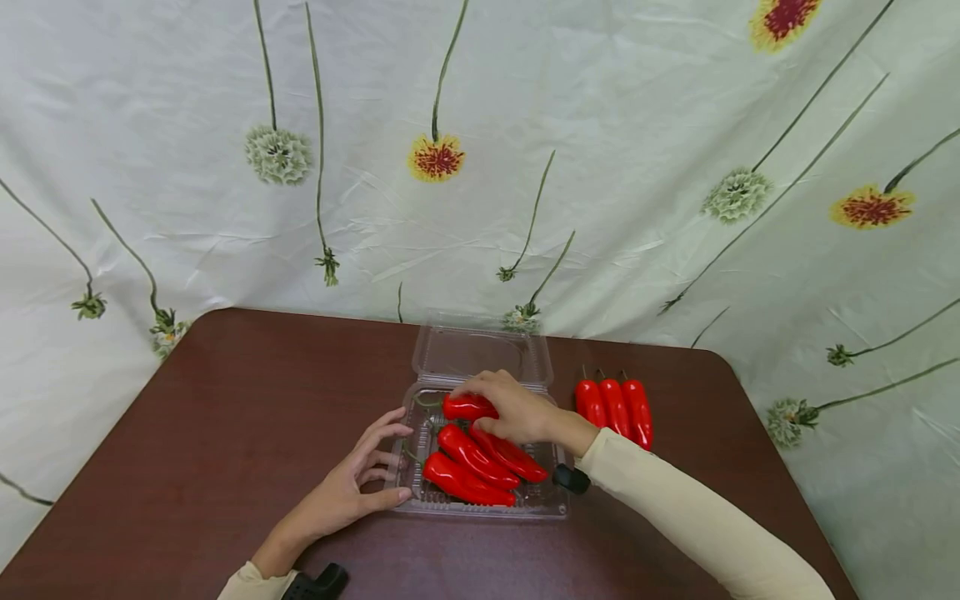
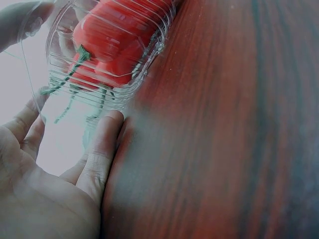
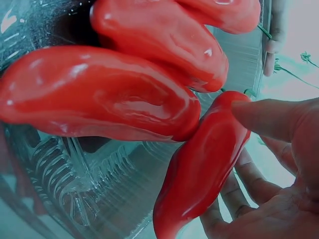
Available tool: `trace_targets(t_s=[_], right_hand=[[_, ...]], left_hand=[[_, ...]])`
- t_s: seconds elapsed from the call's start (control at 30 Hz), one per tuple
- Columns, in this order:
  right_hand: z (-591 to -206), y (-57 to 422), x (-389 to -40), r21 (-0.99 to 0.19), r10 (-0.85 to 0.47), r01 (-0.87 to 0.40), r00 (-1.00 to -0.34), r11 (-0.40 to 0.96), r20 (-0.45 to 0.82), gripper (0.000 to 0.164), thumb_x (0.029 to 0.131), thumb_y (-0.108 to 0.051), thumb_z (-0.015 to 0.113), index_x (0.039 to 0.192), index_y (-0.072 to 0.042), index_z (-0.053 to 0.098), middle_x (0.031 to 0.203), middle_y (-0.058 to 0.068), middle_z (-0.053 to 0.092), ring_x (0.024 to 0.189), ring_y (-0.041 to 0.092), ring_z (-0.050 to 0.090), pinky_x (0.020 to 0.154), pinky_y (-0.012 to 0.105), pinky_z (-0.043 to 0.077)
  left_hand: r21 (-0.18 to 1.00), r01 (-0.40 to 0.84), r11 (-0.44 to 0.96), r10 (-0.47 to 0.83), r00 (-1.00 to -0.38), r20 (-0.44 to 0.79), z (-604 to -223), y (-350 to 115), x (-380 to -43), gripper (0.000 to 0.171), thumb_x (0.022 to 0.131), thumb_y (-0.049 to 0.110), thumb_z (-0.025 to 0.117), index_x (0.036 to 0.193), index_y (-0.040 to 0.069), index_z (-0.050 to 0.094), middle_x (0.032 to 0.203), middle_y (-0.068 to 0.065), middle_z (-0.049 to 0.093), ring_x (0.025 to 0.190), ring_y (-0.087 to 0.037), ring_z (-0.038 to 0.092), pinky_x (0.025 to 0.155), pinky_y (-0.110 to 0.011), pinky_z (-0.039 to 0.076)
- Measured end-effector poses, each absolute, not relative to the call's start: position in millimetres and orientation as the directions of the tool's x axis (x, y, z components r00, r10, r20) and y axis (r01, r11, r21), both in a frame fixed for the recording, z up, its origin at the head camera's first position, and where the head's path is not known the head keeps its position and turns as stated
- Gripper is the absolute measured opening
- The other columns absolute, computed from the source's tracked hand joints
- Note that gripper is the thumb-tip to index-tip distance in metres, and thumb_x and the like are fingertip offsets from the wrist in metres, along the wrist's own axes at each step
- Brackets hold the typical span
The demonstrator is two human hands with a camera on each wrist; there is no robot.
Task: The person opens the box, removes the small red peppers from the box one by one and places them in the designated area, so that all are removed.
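Observation:
Inside an open clear plastic clamshell box [image 1: 551, 510] three glossy red peppers [image 1: 468, 482] lie side by side on a slant, green stems toward the left. At the box's far side my right hand [image 1: 517, 410] holds another red pepper [image 3: 204, 159], thumb near its stem end and fingers on the opposite side. This pepper's tip angles away from the others in the right wrist view. My left hand [image 1: 347, 487] touches the box's left edge, fingers spread and fairly straight, thumb by the near corner. Through the clear wall, pepper stems [image 2: 82, 55] show in the left wrist view.
Three more red peppers [image 1: 615, 408] lie in a row right of the box, stems pointing away, partly behind the right forearm. The box's hinged lid [image 1: 482, 354] is folded back toward the table's far edge. A flower-printed cloth [image 1: 360, 208] hangs behind the brown table [image 1: 300, 383].

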State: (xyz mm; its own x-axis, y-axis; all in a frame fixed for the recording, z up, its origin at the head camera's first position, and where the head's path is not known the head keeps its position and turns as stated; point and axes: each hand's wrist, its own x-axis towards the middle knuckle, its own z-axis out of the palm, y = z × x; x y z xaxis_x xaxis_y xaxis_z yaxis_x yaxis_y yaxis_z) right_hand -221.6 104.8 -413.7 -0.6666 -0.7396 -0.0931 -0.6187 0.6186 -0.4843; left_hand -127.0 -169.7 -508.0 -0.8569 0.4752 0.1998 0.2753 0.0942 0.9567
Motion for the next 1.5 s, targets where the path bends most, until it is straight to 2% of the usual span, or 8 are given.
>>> trace_targets(t_s=[0.27,0.4,0.5,0.67,0.97,1.17,1.4,1.5], right_hand=[[-415.4,104.5,-221.7,-0.461,-0.751,-0.645,-0.656,0.609,-0.074,0.046,0.089,-0.001,0.071,0.132,-0.015,0.063,0.133,0.006,0.063,0.117,0.025,0.053,0.096,0.04,0.044],[-414.8,104.8,-220.9,-0.47,-0.754,-0.642,-0.652,0.606,-0.082,0.045,0.091,-0.003,0.07,0.133,-0.015,0.062,0.136,0.005,0.062,0.127,0.026,0.053,0.11,0.047,0.038],[-413.3,105.5,-219.7,-0.484,-0.75,-0.627,-0.654,0.61,-0.099,0.045,0.092,-0.003,0.07,0.135,-0.016,0.061,0.138,0.004,0.061,0.132,0.027,0.052,0.114,0.05,0.037],[-411.2,110.2,-219.6,-0.524,-0.743,-0.596,-0.66,0.609,-0.114,0.047,0.093,-0.003,0.069,0.136,-0.018,0.06,0.14,0.0,0.06,0.131,0.022,0.054,0.109,0.044,0.045],[-410.3,119.0,-219.7,-0.567,-0.757,-0.595,-0.649,0.57,-0.08,0.045,0.093,-0.004,0.068,0.135,-0.017,0.061,0.133,-0.001,0.064,0.12,0.018,0.06,0.101,0.04,0.05],[-406.6,124.6,-221.6,-0.585,-0.775,-0.617,-0.632,0.527,-0.031,0.047,0.093,-0.002,0.066,0.137,-0.017,0.061,0.137,0.002,0.062,0.124,0.019,0.058,0.102,0.038,0.05],[-402.1,134.6,-222.9,-0.637,-0.766,-0.594,-0.642,0.492,0.008,0.051,0.093,-0.001,0.067,0.14,-0.015,0.057,0.132,0.005,0.064,0.098,0.019,0.061,0.077,0.028,0.056],[-398.5,139.9,-223.5,-0.64,-0.756,-0.593,-0.654,0.489,0.029,0.051,0.093,-0.002,0.066,0.141,-0.015,0.056,0.129,0.004,0.064,0.098,0.018,0.061,0.076,0.027,0.056]], left_hand=[[0.959,0.27,0.092,0.479,-0.856,0.195,-507.2,-169.6,-127.4,0.071,0.092,0.007,0.072,0.151,0.008,0.033,0.165,-0.007,0.012,0.112,-0.028,0.059,0.09,-0.028,0.052],[0.957,0.277,0.083,0.475,-0.855,0.206,-506.8,-169.7,-128.0,0.072,0.091,0.006,0.073,0.151,0.007,0.033,0.164,-0.007,0.016,0.112,-0.029,0.059,0.09,-0.027,0.052],[0.956,0.281,0.083,0.473,-0.855,0.21,-507.3,-170.2,-127.7,0.072,0.091,0.006,0.073,0.151,0.007,0.034,0.163,-0.007,0.016,0.111,-0.029,0.059,0.09,-0.027,0.052],[0.955,0.284,0.081,0.474,-0.854,0.214,-507.3,-170.0,-127.9,0.071,0.091,0.006,0.073,0.151,0.008,0.034,0.164,-0.008,0.015,0.111,-0.029,0.059,0.09,-0.027,0.052],[0.955,0.284,0.084,0.475,-0.854,0.212,-507.7,-170.7,-127.5,0.071,0.091,0.006,0.073,0.15,0.007,0.034,0.165,-0.007,0.013,0.111,-0.029,0.06,0.09,-0.027,0.052],[0.955,0.285,0.087,0.47,-0.857,0.212,-507.5,-171.3,-126.6,0.071,0.091,0.007,0.073,0.151,0.007,0.034,0.164,-0.008,0.016,0.111,-0.027,0.06,0.09,-0.027,0.052],[0.954,0.286,0.086,0.476,-0.853,0.213,-508.1,-171.4,-126.5,0.071,0.091,0.006,0.072,0.151,0.008,0.034,0.164,-0.009,0.014,0.111,-0.026,0.061,0.089,-0.028,0.053],[0.955,0.284,0.082,0.478,-0.852,0.212,-507.9,-170.9,-127.3,0.071,0.092,0.006,0.072,0.151,0.007,0.033,0.165,-0.007,0.013,0.111,-0.027,0.06,0.09,-0.028,0.052]])
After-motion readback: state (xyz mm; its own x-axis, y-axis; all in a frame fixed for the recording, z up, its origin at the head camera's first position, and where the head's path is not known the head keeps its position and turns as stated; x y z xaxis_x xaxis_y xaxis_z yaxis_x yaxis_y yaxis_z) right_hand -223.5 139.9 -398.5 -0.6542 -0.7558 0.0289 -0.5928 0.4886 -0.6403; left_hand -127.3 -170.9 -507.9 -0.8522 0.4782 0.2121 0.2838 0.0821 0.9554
